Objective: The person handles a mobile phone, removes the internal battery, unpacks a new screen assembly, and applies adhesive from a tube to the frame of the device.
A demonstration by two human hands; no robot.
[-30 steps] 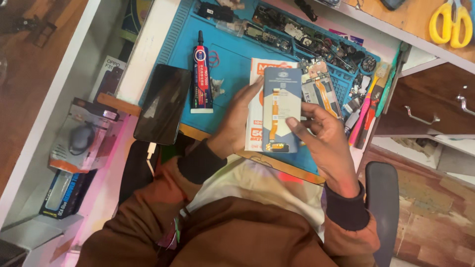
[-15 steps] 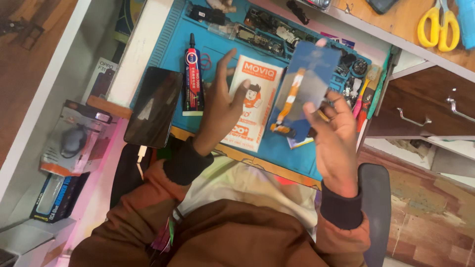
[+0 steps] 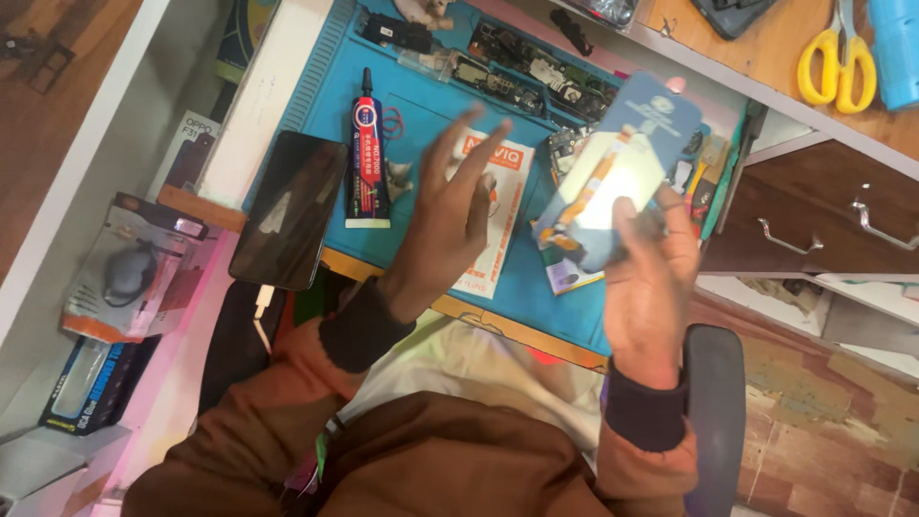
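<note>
hands sit apart over the blue work mat (image 3: 536, 297) on the surface. left hand (image 3: 450, 215) is open, fingers spread, hovering just above a white-and-orange card package (image 3: 503, 239) and gripping nothing; left of it lie a dark phone (image 3: 290, 209) and a black adhesive tube (image 3: 369, 153). right hand (image 3: 651, 273) is clamped on the lower end of a blue tool blister pack (image 3: 622, 163), tilted up off the mat. judging by this, the pack is being looked over; opening it would call for both hands. glare washes out its contents, and the circuit boards (image 3: 522, 72) behind are hard to make out.
</note>
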